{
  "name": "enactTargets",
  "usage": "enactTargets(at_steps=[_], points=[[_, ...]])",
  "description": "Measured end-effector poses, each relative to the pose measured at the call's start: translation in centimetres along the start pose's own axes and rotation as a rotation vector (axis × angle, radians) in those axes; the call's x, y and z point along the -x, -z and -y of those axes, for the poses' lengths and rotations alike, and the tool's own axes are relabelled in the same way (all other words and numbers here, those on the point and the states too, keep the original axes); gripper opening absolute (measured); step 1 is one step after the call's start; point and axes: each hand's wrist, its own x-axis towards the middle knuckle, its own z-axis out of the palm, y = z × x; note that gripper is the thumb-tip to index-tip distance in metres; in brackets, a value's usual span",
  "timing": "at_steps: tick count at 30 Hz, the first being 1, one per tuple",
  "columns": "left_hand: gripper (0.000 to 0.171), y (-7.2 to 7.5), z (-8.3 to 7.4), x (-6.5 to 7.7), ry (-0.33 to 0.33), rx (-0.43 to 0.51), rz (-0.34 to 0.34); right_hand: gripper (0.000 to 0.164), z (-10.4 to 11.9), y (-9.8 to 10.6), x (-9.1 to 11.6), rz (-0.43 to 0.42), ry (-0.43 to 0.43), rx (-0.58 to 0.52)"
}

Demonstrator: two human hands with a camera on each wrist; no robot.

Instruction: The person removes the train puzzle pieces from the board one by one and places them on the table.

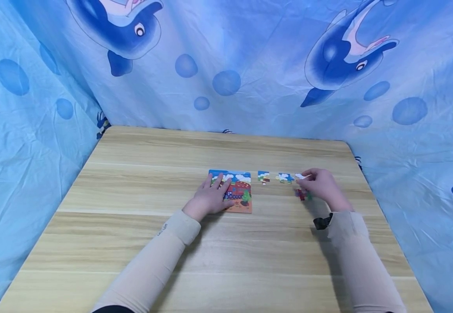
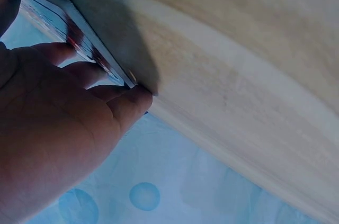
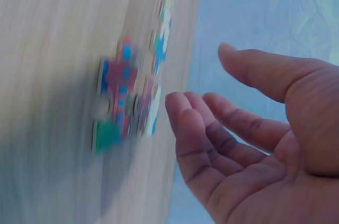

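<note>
A square picture puzzle [image 1: 245, 184] with a thin board edge lies flat on the table. My left hand [image 1: 209, 198] rests on its left part, fingers spread over the picture. In the left wrist view, the left hand [image 2: 63, 113] has its fingertips along the puzzle board [image 2: 87, 30]. To the right, my right hand [image 1: 322, 184] hovers over loose jigsaw pieces. The right wrist view shows the right hand [image 3: 249, 128] with thumb apart from loosely bent fingers and nothing between them. Near it lie a red and blue jigsaw piece [image 3: 119, 75] and a green-cornered piece [image 3: 107, 135], blurred.
Two loose sky pieces lie between puzzle and right hand: a left jigsaw piece [image 1: 263, 174] and a cloud jigsaw piece [image 1: 285, 178]. They sit on a wooden table [image 1: 226, 252]. A blue dolphin-print curtain [image 1: 226, 82] surrounds its back and sides.
</note>
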Motion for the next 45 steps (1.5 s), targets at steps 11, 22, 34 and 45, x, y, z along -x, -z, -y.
enactTargets(at_steps=[11,22,34,45], points=[[0.082,0.0,0.0,0.1,0.005,0.005,-0.001,0.047,2.9,-3.3,-0.7,-0.052,0.14,-0.097],[0.082,0.0,-0.1,0.1,0.004,0.012,0.003,0.044,5.6,-6.8,-1.4,-0.02,0.218,-0.095],[0.082,0.0,0.1,0.0,-0.002,0.009,0.001,0.043,8.3,-9.6,-1.3,0.106,0.268,-0.054],[0.083,-0.2,0.3,0.0,-0.014,-0.026,-0.025,0.042,10.4,-12.1,-1.1,0.173,0.296,0.038]])
